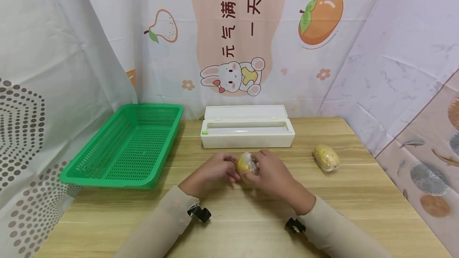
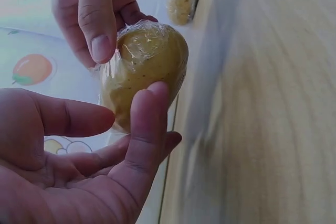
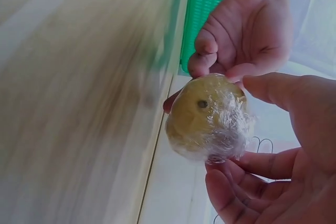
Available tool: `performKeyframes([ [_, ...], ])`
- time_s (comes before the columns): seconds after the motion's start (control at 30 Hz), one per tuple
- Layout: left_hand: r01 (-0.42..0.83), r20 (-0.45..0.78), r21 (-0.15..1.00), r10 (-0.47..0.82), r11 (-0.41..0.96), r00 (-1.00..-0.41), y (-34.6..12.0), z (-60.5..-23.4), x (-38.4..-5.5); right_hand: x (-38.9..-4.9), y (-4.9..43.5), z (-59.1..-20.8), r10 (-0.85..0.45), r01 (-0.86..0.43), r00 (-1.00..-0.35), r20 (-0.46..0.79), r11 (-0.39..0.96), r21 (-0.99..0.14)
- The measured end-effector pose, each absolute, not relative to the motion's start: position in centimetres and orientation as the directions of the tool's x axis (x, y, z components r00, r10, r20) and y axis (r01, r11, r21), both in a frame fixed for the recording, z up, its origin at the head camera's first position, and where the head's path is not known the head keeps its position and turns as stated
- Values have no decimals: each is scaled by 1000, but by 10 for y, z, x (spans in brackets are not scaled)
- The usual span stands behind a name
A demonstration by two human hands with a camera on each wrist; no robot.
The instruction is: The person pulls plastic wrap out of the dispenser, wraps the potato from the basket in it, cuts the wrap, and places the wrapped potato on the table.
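A yellow-brown potato (image 1: 245,164) wrapped in clear cling film is held up between both hands, in front of the white box. My right hand (image 1: 274,174) grips it, thumb on the near side and fingers on the far side. My left hand (image 1: 214,172) holds the opposite end with thumb and fingertips. In the left wrist view, film lies smooth over most of the potato (image 2: 149,61). The right wrist view shows a dark spot and bunched, wrinkled film at one end of the potato (image 3: 202,121). A second film-wrapped potato (image 1: 326,158) lies on the table at right.
Behind the hands stands a white cling film box (image 1: 247,141), its lid raised and a green slider at its left end. At left is a green plastic basket (image 1: 155,176). Printed cloth (image 1: 161,71) hangs along the back of the wooden table (image 1: 247,234).
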State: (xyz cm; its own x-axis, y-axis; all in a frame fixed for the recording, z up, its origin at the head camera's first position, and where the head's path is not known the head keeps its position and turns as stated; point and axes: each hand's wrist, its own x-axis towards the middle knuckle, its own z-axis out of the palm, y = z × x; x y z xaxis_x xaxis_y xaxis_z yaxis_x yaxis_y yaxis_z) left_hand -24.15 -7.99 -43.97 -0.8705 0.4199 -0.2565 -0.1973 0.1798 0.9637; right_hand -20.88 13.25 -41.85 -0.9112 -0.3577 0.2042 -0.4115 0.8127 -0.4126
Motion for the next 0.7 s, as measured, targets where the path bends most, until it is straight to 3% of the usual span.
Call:
performKeyframes([
  [0.27, -122, -174, 982, 421, 147, -890, -84, -432, -245, -215, 137, -416, -322, -365, -930, 175, 761, -537],
  [0.47, -38, -106, 979, 346, 199, -932, -87, -430, -247, -219, 139, -412, -287, -295, -949, 130, 664, -687],
  [0.7, -60, -113, 980, 286, 188, -952, -88, -422, -246, -225, 143, -414, -253, -178, -966, 46, 531, -829],
])
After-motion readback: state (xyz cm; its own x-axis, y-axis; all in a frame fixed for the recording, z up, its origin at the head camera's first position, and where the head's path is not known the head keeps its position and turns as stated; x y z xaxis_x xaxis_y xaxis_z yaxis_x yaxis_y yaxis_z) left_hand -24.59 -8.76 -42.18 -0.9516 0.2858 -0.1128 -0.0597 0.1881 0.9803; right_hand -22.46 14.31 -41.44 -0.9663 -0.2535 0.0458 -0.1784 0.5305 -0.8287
